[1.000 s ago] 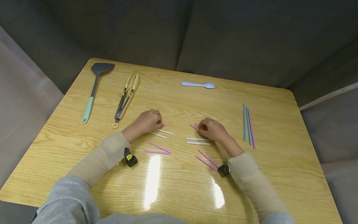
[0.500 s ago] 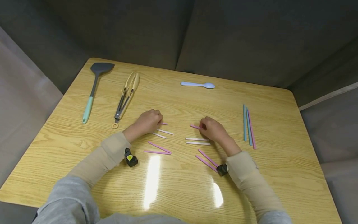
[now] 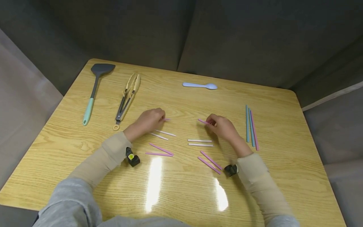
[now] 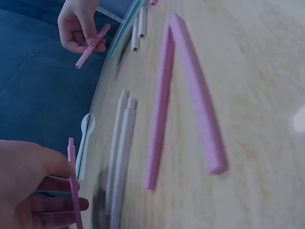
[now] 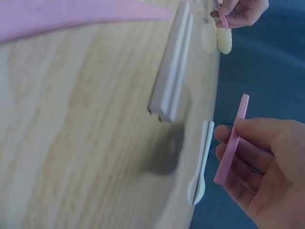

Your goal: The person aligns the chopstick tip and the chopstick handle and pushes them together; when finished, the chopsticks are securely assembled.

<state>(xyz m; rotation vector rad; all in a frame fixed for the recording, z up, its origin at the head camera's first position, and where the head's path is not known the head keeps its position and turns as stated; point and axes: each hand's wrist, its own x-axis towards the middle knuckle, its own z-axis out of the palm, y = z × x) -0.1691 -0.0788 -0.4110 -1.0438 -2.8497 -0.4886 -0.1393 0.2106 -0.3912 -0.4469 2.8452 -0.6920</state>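
Note:
Raised over the table, my left hand [image 3: 149, 120] pinches a thin pink stick [image 4: 73, 183] between thumb and fingers; mostly its tip shows in the head view. My right hand [image 3: 224, 126] likewise holds a pink stick [image 5: 232, 145] between thumb and curled fingers, its end pointing toward the left hand. Just nearer than the left hand lie two white sticks [image 3: 165, 133], partly covered by it, and two pink sticks [image 3: 162, 149] meeting in a V. On the right, two parallel white sticks [image 3: 200, 145] and two slanted pink sticks [image 3: 209, 165] lie below the right hand.
Farther right, two blue sticks [image 3: 247, 126] and a pink stick [image 3: 254, 132] lie side by side. A pale blue spoon [image 3: 199, 85] rests near the far edge. At the left are tongs [image 3: 128, 99] and a spatula [image 3: 95, 88] with a mint handle.
Both hands have risen and moved away from the body with their pink sticks, the right hand also shifting rightward. More of the white and pink sticks near the right hand is uncovered.

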